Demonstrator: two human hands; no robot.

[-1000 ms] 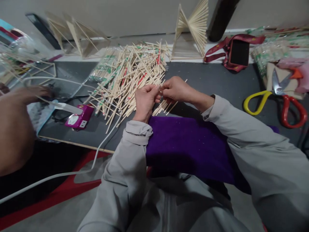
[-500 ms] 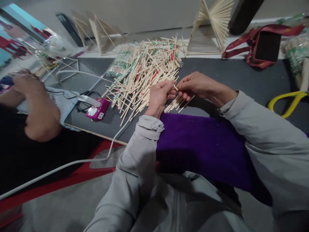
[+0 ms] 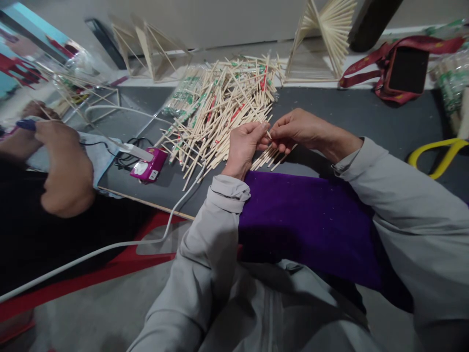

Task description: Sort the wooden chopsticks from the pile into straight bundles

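My left hand [image 3: 246,145] is closed, thumb and fingers pinching a thin wooden stick [image 3: 250,103] that looks like a chopstick and slants up over the pile. Close beside it, my right hand [image 3: 294,129] pinches the near end of the same stick between thumb and forefinger. A big loose pile of chopsticks [image 3: 220,112] lies just beyond my hands, some with red or green wrapper pieces. Several more chopsticks [image 3: 273,157] lie below my fingers at the table edge. A purple cloth [image 3: 304,215] covers my lap.
Stick frames [image 3: 157,58] and a fanned stick structure [image 3: 330,34] stand at the back. A purple power socket [image 3: 149,166] with a white cable is left. Red-strapped phone [image 3: 408,71] and yellow-handled scissors [image 3: 432,156] lie right. A co-worker's arm [image 3: 68,166] is far left.
My hands stay nearly in place, with the held chopstick shifted only slightly. At the left, the co-worker's hands have moved, and a blue object shows more plainly there.
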